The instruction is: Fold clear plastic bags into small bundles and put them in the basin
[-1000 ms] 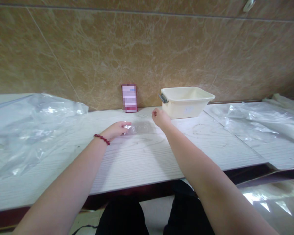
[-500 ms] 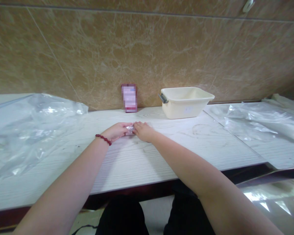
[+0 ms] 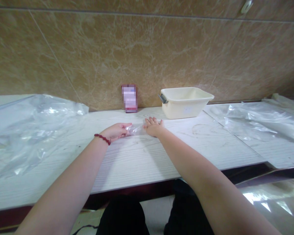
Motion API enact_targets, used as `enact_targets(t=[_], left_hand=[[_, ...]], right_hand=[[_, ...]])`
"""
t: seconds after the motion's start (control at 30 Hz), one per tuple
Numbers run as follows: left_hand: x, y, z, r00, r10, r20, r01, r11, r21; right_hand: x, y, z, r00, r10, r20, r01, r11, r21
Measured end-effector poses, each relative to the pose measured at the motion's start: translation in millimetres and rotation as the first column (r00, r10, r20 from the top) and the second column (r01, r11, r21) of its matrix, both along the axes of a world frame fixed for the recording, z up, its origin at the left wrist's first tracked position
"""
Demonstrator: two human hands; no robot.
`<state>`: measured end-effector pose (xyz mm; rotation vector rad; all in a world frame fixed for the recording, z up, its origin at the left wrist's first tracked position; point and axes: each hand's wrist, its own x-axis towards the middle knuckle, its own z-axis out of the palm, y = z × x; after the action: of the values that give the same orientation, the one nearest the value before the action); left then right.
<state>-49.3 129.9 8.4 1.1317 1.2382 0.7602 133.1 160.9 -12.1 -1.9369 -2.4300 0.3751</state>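
A small clear plastic bag (image 3: pixel 136 129) lies flat on the white wood-grain table (image 3: pixel 127 166), between my two hands. My left hand (image 3: pixel 117 131), with a dark red bead bracelet at the wrist, pinches the bag's left end between thumb and fingers. Palm down with fingers spread, my right hand (image 3: pixel 154 126) rests on the bag's right end and hides that part of it.
A cream plastic bin (image 3: pixel 182 109) with a grey handle stands behind my right hand. Against the brown marbled wall leans a phone (image 3: pixel 129 99), its screen blurred. Large clear plastic sheets lie at left (image 3: pixel 46 120) and right (image 3: pixel 254 122).
My right hand has slid to the right, away from my left hand, and its fingers have spread. More of the plastic bag shows between them. My left hand has stayed in place.
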Motion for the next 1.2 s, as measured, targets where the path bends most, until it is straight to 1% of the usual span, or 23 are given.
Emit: enact_targets(t=[0.07,0.13,0.17,0.2,0.23,0.27,0.33,0.4,0.5,0.57,0.63,0.73,0.8,0.87,0.97,1.03,1.13,1.2], left_hand=[[-2,0,1.1,0.999,-0.028,-0.022,0.028,0.999,0.019],[-5,-2,3.8,0.996,-0.083,-0.037,0.085,0.995,0.043],[-7,-3,5.9,0.992,-0.123,-0.042,0.125,0.990,0.057],[-8,-4,8.3,0.985,-0.169,-0.048,0.172,0.982,0.074],[-9,-6,11.2,0.975,-0.216,-0.056,0.221,0.971,0.094],[-10,-8,14.2,0.963,-0.261,-0.067,0.267,0.957,0.114],[-10,-12,20.1,0.941,-0.327,-0.085,0.336,0.930,0.146],[-9,-16,24.2,0.927,-0.363,-0.091,0.374,0.914,0.159],[-8,-17,24.0,0.918,-0.389,-0.077,0.396,0.907,0.142],[-6,-14,19.8,0.930,-0.365,-0.037,0.366,0.919,0.143],[-3,-10,14.4,0.961,-0.274,0.038,0.264,0.949,0.174],[7,-6,8.5,0.980,-0.094,0.177,0.053,0.974,0.222],[15,-5,6.9,0.970,-0.006,0.243,-0.054,0.969,0.240],[23,-6,6.6,0.960,0.055,0.273,-0.130,0.956,0.263],[31,-8,5.7,0.950,0.088,0.299,-0.189,0.927,0.325],[34,-8,3.6,0.951,0.071,0.302,-0.186,0.911,0.369],[35,-6,-1.0,0.968,0.069,0.243,-0.160,0.911,0.379],[33,-4,-3.0,0.973,0.106,0.204,-0.177,0.911,0.371]], right_hand=[[6,4,0.5,0.996,-0.083,0.013,0.083,0.996,0.012],[11,7,3.9,0.993,-0.112,-0.028,0.114,0.990,0.086],[12,8,6.8,0.992,-0.091,-0.084,0.102,0.985,0.141],[14,9,10.4,0.986,-0.041,-0.160,0.072,0.979,0.189],[15,8,14.6,0.968,0.028,-0.248,0.027,0.976,0.214],[15,7,19.2,0.937,0.102,-0.335,-0.030,0.977,0.211],[16,2,28.1,0.855,0.205,-0.477,-0.160,0.978,0.133],[16,-4,35.2,0.797,0.237,-0.555,-0.277,0.961,0.013],[15,-13,40.4,0.770,0.270,-0.578,-0.404,0.907,-0.114],[15,-16,40.1,0.770,0.282,-0.572,-0.438,0.886,-0.152],[13,-17,37.4,0.768,0.259,-0.586,-0.413,0.899,-0.144],[8,-12,30.5,0.750,0.196,-0.631,-0.300,0.952,-0.060],[5,-8,25.2,0.732,0.171,-0.659,-0.210,0.977,0.020],[2,-3,20.6,0.701,0.139,-0.700,-0.138,0.989,0.058],[-1,1,16.8,0.667,0.093,-0.739,-0.059,0.996,0.072],[-2,1,16.5,0.670,0.080,-0.738,-0.020,0.996,0.090],[-4,-1,17.6,0.665,0.080,-0.743,0.001,0.994,0.108],[-5,-2,18.6,0.639,0.059,-0.767,-0.011,0.998,0.069]])
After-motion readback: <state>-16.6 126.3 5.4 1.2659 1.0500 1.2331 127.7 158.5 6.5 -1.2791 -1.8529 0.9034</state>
